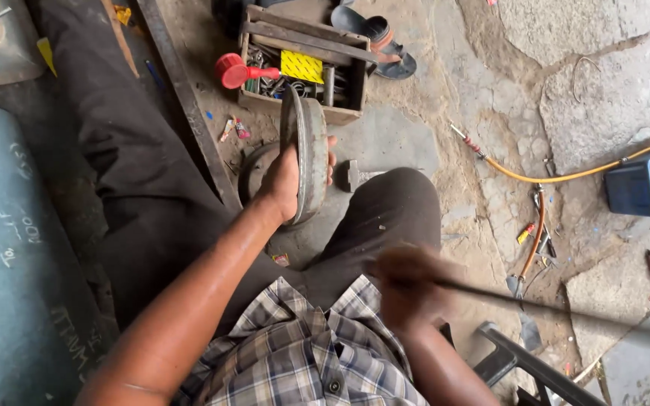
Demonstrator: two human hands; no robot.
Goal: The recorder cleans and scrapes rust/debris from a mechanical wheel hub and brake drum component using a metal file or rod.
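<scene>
Plainly, the wheel (306,154) you hold upright on its edge, over the stone floor (603,98) in front of the wooden toolbox (302,64), looks like a heavy, stiff piece, metal by its grey sheen, with a rim that may be dusty and slick. Your left hand (283,180) is clamped across its near face, fingers wrapped over the rim; that rim seems the sound place to grip. A second round piece (253,169) lies flat just behind it, mostly hidden. Your right hand (408,286) is blurred; it seems closed on a thin rod (551,304), though you cannot tell how firmly. The rod's far end is smeared by motion.
</scene>
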